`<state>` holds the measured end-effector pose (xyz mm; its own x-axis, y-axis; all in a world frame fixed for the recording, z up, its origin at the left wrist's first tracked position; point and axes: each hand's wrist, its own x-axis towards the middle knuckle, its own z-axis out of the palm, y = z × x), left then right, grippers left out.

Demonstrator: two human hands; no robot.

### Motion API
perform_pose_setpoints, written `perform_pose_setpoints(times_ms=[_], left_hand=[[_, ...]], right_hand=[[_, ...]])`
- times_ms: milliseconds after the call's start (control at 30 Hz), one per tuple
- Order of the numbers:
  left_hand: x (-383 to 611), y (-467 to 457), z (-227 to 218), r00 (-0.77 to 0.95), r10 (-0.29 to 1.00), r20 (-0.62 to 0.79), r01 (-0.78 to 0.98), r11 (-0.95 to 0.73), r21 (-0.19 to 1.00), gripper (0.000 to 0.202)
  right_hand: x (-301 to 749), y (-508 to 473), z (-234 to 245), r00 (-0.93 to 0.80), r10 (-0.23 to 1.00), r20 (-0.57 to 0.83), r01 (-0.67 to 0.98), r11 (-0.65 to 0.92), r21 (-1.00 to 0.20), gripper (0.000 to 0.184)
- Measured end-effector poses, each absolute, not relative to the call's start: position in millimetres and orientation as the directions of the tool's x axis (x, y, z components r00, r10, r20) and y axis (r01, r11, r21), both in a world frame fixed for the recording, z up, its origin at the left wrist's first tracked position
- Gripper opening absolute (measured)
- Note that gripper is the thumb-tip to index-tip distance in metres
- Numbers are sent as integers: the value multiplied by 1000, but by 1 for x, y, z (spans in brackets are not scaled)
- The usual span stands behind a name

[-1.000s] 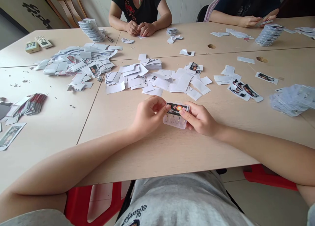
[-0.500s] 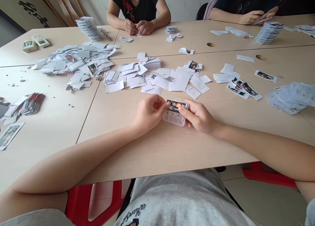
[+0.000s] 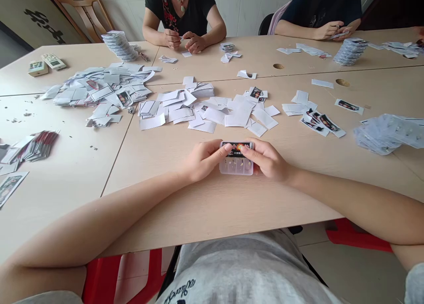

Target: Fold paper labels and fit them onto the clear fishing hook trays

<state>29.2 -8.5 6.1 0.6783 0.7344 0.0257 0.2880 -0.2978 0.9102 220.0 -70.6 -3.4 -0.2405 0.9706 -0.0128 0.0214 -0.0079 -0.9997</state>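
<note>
Printed cards (image 3: pixel 9 187) with glossy photo faces lie at the left edge of the pale wood-grain worktop (image 3: pixel 59 207), beside a fanned bundle of red-edged packets (image 3: pixel 41 146). Two cream remote controls (image 3: pixel 46 65) sit toward the far left corner. Flat and creased white paper slips (image 3: pixel 99 90) spread in a loose heap near a leaning column of stacked packs (image 3: pixel 119 46), while a co-worker's hands (image 3: pixel 183 41) meet at the far edge. At the near edge, centre, the person's left hand (image 3: pixel 202 160) and right hand (image 3: pixel 266 160) face each other, thumbs and fingertips (image 3: pixel 228 148) closing narrowly from both short ends on a clear plastic hook pack (image 3: pixel 236 166). This shallow, rectangular tray shows small metal hooks, with a glossy black printed label (image 3: pixel 236 148) running along its top edge. More white slips (image 3: pixel 212 114) lie in a flat, overlapping scatter just beyond the hands. To the right, dark printed strips (image 3: pixel 321 124) fan out on the worktop. A second co-worker's hands (image 3: pixel 326 30) hold a slip at the far edge, near another column of packs (image 3: pixel 350 51), and a slippery mound of clear plastic packs (image 3: pixel 386 134) rests by the right edge.
</note>
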Motion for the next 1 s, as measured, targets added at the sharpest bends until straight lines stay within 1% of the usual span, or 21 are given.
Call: perform_pose_setpoints(times_ms=[100, 167, 233, 300, 367, 467, 567, 667, 800, 867, 900, 967, 1000], left_hand=[[30, -10, 9, 686, 727, -40, 260, -194, 946, 51], [30, -9, 11, 679, 733, -47, 213, -136, 967, 56], [29, -7, 13, 684, 728, -46, 193, -120, 974, 60], [28, -6, 15, 722, 689, -56, 193, -123, 973, 56], [28, -7, 14, 766, 640, -63, 191, -133, 973, 45], [28, -8, 11, 789, 612, -47, 155, -125, 980, 36], [29, -9, 9, 793, 608, -31, 117, -102, 988, 32], [28, -6, 7, 792, 610, -13, 94, -101, 990, 32], [29, -3, 2, 807, 590, 2, 77, -109, 991, 32], [29, -4, -1, 785, 618, 53, 53, -151, 987, 29], [29, -5, -2, 746, 657, 106, 49, -213, 976, 29], [28, -7, -2, 620, 735, 275, 97, -420, 903, 35], [27, -9, -2, 558, 740, 376, 150, -536, 831, 39]], right_hand=[[221, -72, -4, -304, 953, 5, 29, 15, -999, 25], [221, -73, -4, -315, 949, -4, 28, 5, -1000, 25], [221, -73, -3, -312, 950, -19, 29, -11, -1000, 26], [221, -73, -3, -305, 952, -25, 26, -18, -999, 26], [221, -72, -3, -297, 955, -23, 22, -17, -1000, 26], [222, -71, -4, -281, 959, -26, 13, -23, -1000, 29], [223, -70, -5, -293, 956, -4, -23, -11, -1000, 36], [224, -72, -5, -347, 937, 45, -70, 22, -997, 39], [224, -75, -5, -339, 938, 69, -36, 61, -998, 36], [224, -76, -5, -315, 945, 86, -5, 89, -996, 33], [224, -77, -6, -303, 948, 94, 12, 103, -995, 32], [222, -78, -6, -285, 953, 101, 40, 117, -992, 30], [221, -79, -5, -280, 955, 95, 47, 113, -993, 28]])
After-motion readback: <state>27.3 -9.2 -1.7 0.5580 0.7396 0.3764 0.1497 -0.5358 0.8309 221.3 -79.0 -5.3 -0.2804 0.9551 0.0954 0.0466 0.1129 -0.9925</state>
